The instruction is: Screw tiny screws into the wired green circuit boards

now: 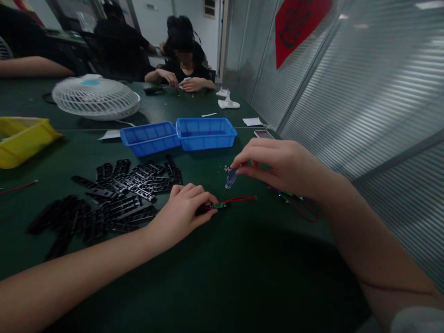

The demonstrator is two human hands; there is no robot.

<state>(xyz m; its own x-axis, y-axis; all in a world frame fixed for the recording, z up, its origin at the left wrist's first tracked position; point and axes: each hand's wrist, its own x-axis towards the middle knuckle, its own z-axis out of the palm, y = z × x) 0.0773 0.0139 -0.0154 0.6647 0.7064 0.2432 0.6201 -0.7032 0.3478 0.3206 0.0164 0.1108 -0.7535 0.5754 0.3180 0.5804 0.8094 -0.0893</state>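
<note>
Left hand [189, 203] gripping green circuit board [219, 206] on table [243, 273], right hand [280, 162] holding tilted screwdriver [230, 178] over it, black parts [97, 222] at left, 2 blue bins [208, 143] behind.

Table [263, 273]: dark green
Left: yellow bin [26, 144], black plastic parts [123, 209]
Centre: blue bins [207, 142], screws [226, 168], circuit board [220, 205]
Far side: fan [95, 99]

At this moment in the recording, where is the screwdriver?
In the head view, the screwdriver is near the picture's middle, held in the right hand, its shaft slanting down toward the green circuit board held by the left hand.
</note>
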